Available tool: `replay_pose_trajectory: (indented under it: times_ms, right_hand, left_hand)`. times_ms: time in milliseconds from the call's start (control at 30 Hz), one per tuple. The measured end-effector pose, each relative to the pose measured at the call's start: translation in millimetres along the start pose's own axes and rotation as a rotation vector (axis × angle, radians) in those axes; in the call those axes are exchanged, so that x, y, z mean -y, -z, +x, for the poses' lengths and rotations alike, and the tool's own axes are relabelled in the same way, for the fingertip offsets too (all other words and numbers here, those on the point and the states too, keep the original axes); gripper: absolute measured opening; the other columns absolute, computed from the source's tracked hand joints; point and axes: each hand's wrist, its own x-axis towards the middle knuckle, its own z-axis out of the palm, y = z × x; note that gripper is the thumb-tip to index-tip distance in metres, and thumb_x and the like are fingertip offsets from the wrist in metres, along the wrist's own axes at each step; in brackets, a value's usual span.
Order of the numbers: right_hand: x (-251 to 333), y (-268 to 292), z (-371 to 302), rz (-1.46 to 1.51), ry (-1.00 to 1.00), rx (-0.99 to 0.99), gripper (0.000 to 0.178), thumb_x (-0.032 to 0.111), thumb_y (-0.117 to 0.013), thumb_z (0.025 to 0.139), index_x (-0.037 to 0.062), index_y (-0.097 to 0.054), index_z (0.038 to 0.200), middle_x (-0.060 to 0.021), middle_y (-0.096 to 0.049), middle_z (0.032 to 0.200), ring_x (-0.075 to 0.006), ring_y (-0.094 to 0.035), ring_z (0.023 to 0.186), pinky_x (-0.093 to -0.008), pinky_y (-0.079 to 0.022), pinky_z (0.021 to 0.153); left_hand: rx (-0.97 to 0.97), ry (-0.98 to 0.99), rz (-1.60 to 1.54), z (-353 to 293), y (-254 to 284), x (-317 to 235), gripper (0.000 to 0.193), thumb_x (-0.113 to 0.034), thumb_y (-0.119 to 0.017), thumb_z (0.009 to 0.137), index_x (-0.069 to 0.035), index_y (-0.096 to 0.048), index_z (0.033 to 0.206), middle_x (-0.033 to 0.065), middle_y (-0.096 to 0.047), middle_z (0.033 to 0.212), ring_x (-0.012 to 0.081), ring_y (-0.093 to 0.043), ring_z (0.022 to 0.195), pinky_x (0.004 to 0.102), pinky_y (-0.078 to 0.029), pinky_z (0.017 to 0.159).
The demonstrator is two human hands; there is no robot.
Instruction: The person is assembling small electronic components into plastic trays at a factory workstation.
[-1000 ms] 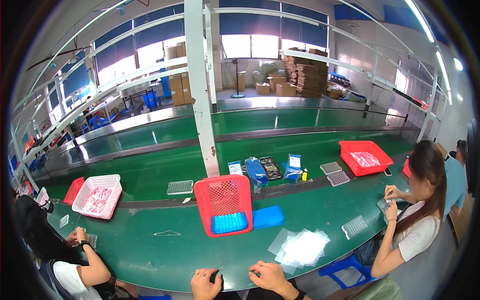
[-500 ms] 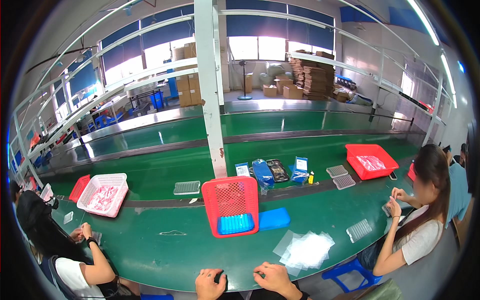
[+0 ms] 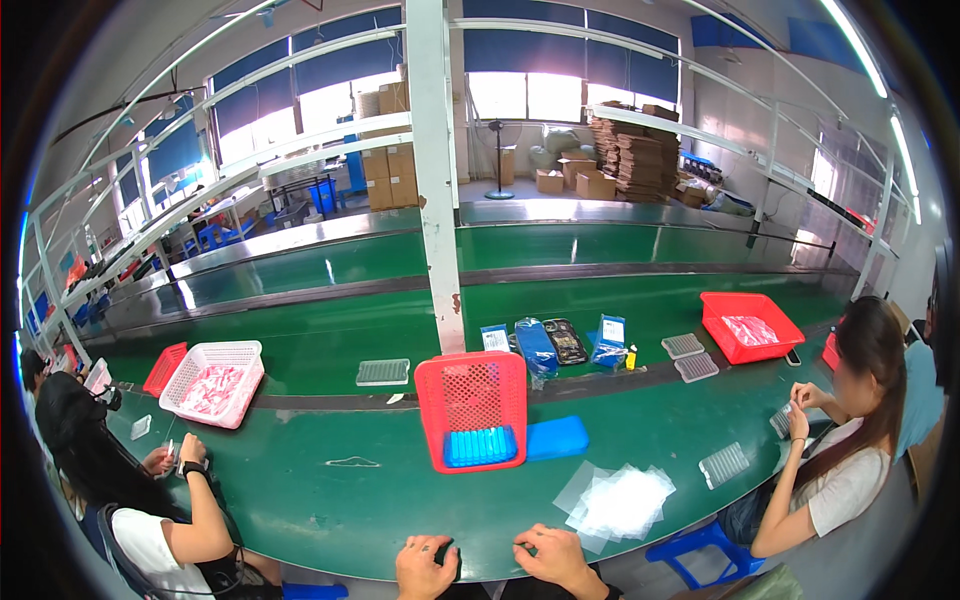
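R hand sits at the near table edge, fingers half-curled, small gap btwn thumb & fingers, nothing visible in it. L hand is at the same edge, loosely curled; dark patch by its thumb, can't tell if shadow or sth held. Hands well apart from each other.

Nearest thing: pile of clear sheets, fwd & to the right of R hand, near but not touching. R hand clearly closer than L. Sheets lie flat, overlapping & fanned at odd angles, so no single long axis.

Red basket is straight ahead, roughly btwn the two hands but farther out; long side runs away from the person. Blue pieces sit in its near end, row running L–R. Flat blue thing just beside basket, right side, long axis approx L–R.

Labels: white ones on the blue packets behind, print too small to read. No legible writing on sheets or basket.
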Motion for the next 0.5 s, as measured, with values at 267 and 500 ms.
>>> replay_pose_trajectory:
  times_ms: [267,500]
  right_hand:
    - [3.0,1.4,1.8,-0.026,-0.017,0.003,0.009,0.022,-0.069,0.076,0.0143,-0.071,0.08,-0.0006,-0.066,0.074,-0.0218,-0.066,0.065,-0.0336,-0.051,0.058]
    - [-0.2,0.3,-0.1,0.002,-0.023,0.028,0.01,0.022,-0.069,0.076,0.0137,-0.071,0.081,-0.0015,-0.066,0.074,-0.0218,-0.066,0.065,-0.0334,-0.051,0.058]
  left_hand:
    - [-0.002,0.005,-0.025,-0.3,-2.5,1.5,0.012,-0.017,-0.068,0.079,-0.008,-0.068,0.088,0.0124,-0.064,0.083,0.0328,-0.06,0.08,0.0417,-0.049,0.07]
    - [-0.006,-0.003,-0.027,-1.0,-0.7,0.8,0.013,-0.017,-0.068,0.08,-0.008,-0.068,0.089,0.0126,-0.064,0.084,0.0333,-0.061,0.081,0.0419,-0.05,0.07]
